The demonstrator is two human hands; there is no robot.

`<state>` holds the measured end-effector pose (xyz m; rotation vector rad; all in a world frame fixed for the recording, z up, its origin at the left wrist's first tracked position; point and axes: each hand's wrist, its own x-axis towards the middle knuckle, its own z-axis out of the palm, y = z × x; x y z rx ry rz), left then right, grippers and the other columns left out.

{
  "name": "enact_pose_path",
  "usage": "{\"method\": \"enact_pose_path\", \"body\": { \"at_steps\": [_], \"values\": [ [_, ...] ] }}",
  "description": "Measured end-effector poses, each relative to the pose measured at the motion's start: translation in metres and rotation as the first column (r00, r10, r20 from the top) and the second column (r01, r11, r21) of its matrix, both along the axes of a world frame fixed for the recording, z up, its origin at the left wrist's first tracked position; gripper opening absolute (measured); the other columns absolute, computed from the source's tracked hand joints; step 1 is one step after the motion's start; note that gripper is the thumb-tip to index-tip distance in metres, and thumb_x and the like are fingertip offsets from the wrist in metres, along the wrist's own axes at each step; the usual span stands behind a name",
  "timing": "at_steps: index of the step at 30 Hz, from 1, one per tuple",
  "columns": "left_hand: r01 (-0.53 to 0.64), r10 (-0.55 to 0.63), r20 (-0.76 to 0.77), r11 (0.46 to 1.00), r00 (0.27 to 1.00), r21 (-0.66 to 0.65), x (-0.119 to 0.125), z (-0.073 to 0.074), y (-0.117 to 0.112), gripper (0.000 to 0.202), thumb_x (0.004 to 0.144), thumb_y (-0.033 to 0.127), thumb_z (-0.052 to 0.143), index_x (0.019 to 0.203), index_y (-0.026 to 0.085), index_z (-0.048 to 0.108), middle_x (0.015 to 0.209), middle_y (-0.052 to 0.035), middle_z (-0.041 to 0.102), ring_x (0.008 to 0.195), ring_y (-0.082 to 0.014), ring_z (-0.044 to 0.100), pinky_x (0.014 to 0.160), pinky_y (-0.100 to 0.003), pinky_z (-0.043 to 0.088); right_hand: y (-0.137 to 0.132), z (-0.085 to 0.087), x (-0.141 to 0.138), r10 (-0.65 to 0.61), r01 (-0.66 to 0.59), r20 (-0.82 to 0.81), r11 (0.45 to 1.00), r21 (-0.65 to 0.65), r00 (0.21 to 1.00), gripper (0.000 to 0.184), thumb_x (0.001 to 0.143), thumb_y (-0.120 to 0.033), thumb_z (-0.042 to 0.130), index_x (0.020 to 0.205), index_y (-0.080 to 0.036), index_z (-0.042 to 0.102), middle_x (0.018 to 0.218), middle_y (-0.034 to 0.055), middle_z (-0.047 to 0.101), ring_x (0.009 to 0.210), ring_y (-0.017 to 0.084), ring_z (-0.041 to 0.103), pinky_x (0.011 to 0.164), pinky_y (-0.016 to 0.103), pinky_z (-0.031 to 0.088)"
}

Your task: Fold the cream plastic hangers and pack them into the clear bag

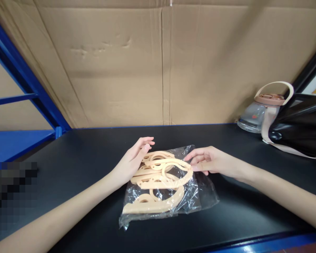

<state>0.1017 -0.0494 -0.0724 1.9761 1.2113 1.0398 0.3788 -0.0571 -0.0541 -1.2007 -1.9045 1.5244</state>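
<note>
Several beige plastic folding hangers (160,183) lie in an overlapping pile at the middle of the black table. A clear plastic bag (208,198) spreads around and under them; whether the top ones are inside it I cannot tell. My left hand (133,159) rests at the pile's left side, fingers stretched out and thumb apart, gripping nothing. At the right end of the upper hanger, my right hand (205,161) has its thumb and fingertips closed on the tip. Its lower fingers are curled and partly hidden.
On the right stands a clear water bottle (255,114) with a pink lid and a strap, beside a black bag (302,126). A cardboard wall (116,63) closes off the back of the black table (89,147). Blue metal framing (34,77) rises at the left.
</note>
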Motion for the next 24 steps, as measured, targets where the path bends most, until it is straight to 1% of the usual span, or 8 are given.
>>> {"method": "enact_pose_path", "body": {
  "at_steps": [2,5,8,10,12,18,21,24],
  "values": [
    [-0.009,0.009,-0.006,1.000,1.000,0.009,0.002,-0.001,0.000,0.036,0.097,0.045,0.033,0.121,0.023,0.049,0.118,-0.0050,0.057,0.114,-0.0195,0.052,0.104,-0.039,0.037,-0.001,-0.008,-0.006,-0.002,0.004,-0.081,1.000,0.015,0.997,0.039,0.071,-0.034,0.073,0.105,-0.015,0.063,0.083,0.0039,0.068,0.061,0.010,0.055,0.055,0.023,0.044],
    [0.001,-0.001,0.001,1.000,1.000,0.007,0.003,-0.001,0.000,0.036,0.097,0.045,0.033,0.120,0.023,0.050,0.117,-0.0044,0.057,0.114,-0.0194,0.052,0.104,-0.039,0.037,-0.002,-0.016,-0.013,-0.058,0.065,-0.117,0.996,0.061,0.991,0.035,0.070,-0.033,0.074,0.099,-0.016,0.064,0.082,0.0030,0.068,0.059,0.010,0.056,0.054,0.023,0.044],
    [-0.012,0.012,0.023,1.000,1.000,0.003,0.004,0.000,0.000,0.036,0.097,0.046,0.034,0.118,0.023,0.051,0.121,-0.0044,0.056,0.112,-0.0193,0.053,0.102,-0.038,0.039,-0.003,-0.019,-0.017,-0.098,0.107,-0.048,0.969,0.222,0.994,0.025,0.070,-0.034,0.074,0.086,-0.016,0.068,0.074,-0.0001,0.066,0.057,0.009,0.051,0.053,0.023,0.037],
    [-0.041,0.040,0.027,0.999,0.999,0.015,0.005,0.002,-0.001,0.035,0.096,0.045,0.034,0.116,0.022,0.051,0.123,-0.0047,0.055,0.111,-0.0198,0.053,0.101,-0.039,0.039,-0.004,-0.019,-0.019,-0.124,0.103,0.035,0.930,0.352,0.992,0.020,0.071,-0.035,0.073,0.076,-0.017,0.069,0.065,-0.0028,0.061,0.053,0.008,0.042,0.051,0.023,0.031],
    [-0.060,0.060,0.013,0.998,0.998,0.036,0.007,0.003,-0.002,0.034,0.096,0.044,0.034,0.115,0.022,0.052,0.124,-0.0048,0.054,0.113,-0.0205,0.052,0.102,-0.039,0.038,-0.006,-0.020,-0.021,-0.149,0.089,0.111,0.900,0.427,0.983,0.019,0.072,-0.036,0.072,0.070,-0.017,0.070,0.057,-0.0044,0.057,0.051,0.008,0.035,0.050,0.023,0.026],
    [-0.060,0.071,-0.080,0.990,0.994,0.126,0.011,0.007,-0.006,0.034,0.097,0.042,0.032,0.116,0.021,0.052,0.122,-0.0058,0.055,0.115,-0.0215,0.051,0.102,-0.040,0.039,-0.010,-0.020,-0.025,-0.136,0.016,0.198,0.858,0.513,0.971,0.017,0.078,-0.033,0.067,0.067,-0.019,0.068,0.063,-0.0030,0.062,0.055,0.010,0.046,0.055,0.024,0.033],
    [0.036,0.017,-0.242,0.976,0.970,0.213,0.010,0.016,-0.014,0.034,0.095,0.042,0.038,0.120,0.024,0.053,0.129,-0.0063,0.052,0.122,-0.0242,0.046,0.105,-0.044,0.037,-0.006,-0.011,-0.016,-0.155,-0.061,0.300,0.795,0.604,0.941,0.023,0.079,-0.039,0.067,0.067,-0.020,0.065,0.069,-0.0008,0.063,0.066,0.014,0.053,0.063,0.026,0.037],
    [0.264,-0.133,-0.468,0.938,0.873,0.226,0.012,0.027,-0.029,0.032,0.092,0.041,0.047,0.120,0.029,0.057,0.139,-0.0037,0.048,0.132,-0.0280,0.036,0.109,-0.048,0.033,-0.002,-0.001,0.001,-0.299,-0.070,0.387,0.707,0.704,0.872,0.029,0.076,-0.046,0.068,0.070,-0.021,0.056,0.074,0.0004,0.061,0.074,0.018,0.054,0.066,0.028,0.038]
  ]
}}
